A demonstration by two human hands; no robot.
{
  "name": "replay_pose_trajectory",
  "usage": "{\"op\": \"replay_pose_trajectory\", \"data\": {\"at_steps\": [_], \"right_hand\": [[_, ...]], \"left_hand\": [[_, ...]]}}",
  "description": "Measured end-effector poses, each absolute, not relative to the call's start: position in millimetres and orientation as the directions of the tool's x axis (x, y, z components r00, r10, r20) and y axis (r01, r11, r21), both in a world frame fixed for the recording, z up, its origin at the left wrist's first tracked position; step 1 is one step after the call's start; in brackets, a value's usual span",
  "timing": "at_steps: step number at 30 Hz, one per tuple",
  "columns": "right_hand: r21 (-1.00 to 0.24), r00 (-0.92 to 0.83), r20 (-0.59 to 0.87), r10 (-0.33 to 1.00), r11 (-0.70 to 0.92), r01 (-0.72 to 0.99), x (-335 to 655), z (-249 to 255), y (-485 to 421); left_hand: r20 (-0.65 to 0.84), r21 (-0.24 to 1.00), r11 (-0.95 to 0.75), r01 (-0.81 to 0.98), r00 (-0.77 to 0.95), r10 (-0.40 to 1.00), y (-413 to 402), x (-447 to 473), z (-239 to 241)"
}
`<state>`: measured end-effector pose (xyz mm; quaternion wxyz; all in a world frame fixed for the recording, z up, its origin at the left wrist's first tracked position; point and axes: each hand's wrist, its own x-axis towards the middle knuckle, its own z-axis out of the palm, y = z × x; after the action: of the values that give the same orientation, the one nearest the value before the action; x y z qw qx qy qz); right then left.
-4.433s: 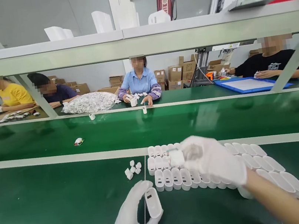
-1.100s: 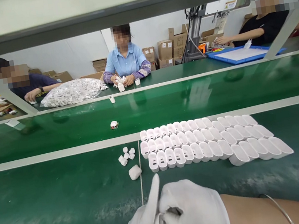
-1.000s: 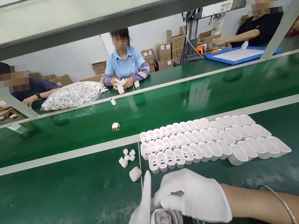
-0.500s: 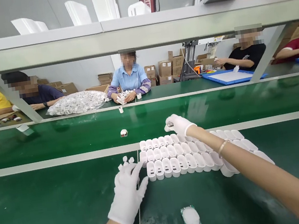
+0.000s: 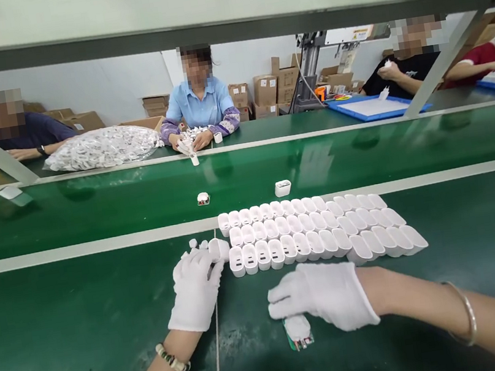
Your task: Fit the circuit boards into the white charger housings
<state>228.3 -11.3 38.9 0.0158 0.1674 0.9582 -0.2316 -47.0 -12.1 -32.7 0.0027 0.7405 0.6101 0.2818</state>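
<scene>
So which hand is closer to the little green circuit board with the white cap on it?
Right. The right hand rests over the circuit board, fingers touching its top edge. The left hand is farther left, up at a loose white charger shell.

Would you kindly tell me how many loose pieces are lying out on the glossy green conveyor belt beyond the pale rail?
2. A small rounded piece lies left, and a white charger shell stands right of it, just beyond the rows of shells. Others may be hidden.

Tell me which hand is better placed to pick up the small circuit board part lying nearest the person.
Right hand: it rests over the circuit board part. The left hand is off at the loose white shell.
</scene>
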Motion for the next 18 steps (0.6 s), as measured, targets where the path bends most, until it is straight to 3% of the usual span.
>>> {"op": "replay_pose_trajectory", "data": {"at_steps": [2, 6, 14, 18], "right_hand": [[-0.448, -0.969, -0.093, 0.230, 0.860, 0.247, 232, 23, -21], [-0.536, -0.953, 0.001, 0.304, 0.804, 0.256, 233, 9, -21], [-0.746, -0.935, 0.052, 0.352, 0.636, 0.198, 222, -11, -29], [-0.876, -0.808, 0.123, 0.577, 0.445, 0.185, 216, 2, -38]], "left_hand": [[0.429, 0.432, -0.273, 0.859, 0.070, 0.900, -18, -47, -25], [0.446, 0.571, -0.336, 0.749, 0.061, 0.893, -34, -44, -9], [0.548, 0.652, -0.457, 0.605, 0.041, 0.836, -57, -36, -9], [0.533, 0.638, -0.398, 0.659, -0.005, 0.846, -67, -33, -7]]}}
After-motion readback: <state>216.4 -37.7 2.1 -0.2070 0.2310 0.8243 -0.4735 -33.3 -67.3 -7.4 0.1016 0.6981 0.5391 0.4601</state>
